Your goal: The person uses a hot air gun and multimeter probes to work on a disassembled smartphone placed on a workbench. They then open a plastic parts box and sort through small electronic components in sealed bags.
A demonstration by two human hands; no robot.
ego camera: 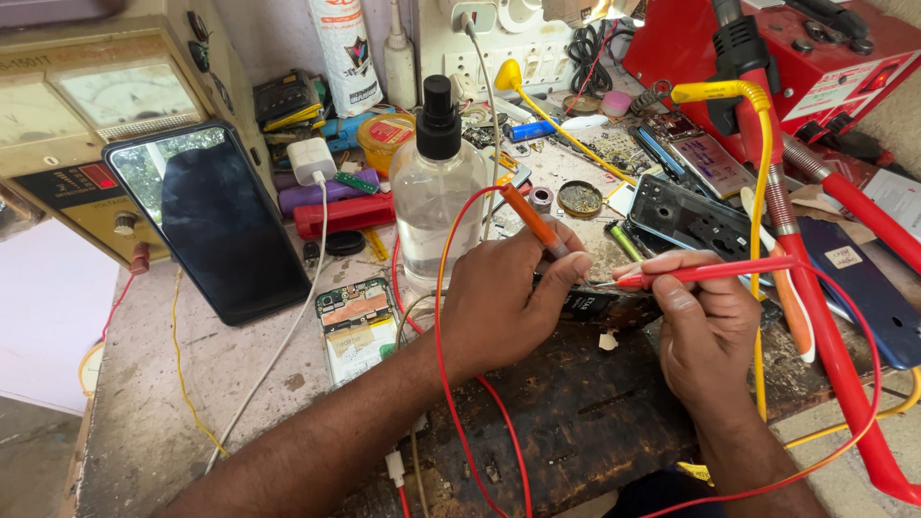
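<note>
My left hand (504, 302) grips an orange-handled tool (531, 219), its tip pointing down behind my fingers. My right hand (705, 321) holds a thin red probe (710, 272) with a red wire, its tip aimed left toward a small dark part (587, 305) lying between both hands on a worn dark wooden board (576, 422). The tool tips nearly meet over that part. What lies under my left fingers is hidden.
A clear spray bottle (432, 192) stands just behind my left hand. A black phone (216, 221) leans on a beige meter box (86, 115). An opened phone (357, 326), a white charger (310, 158), a blue phone frame (686, 219) and a red hot-air station (796, 67) crowd the bench.
</note>
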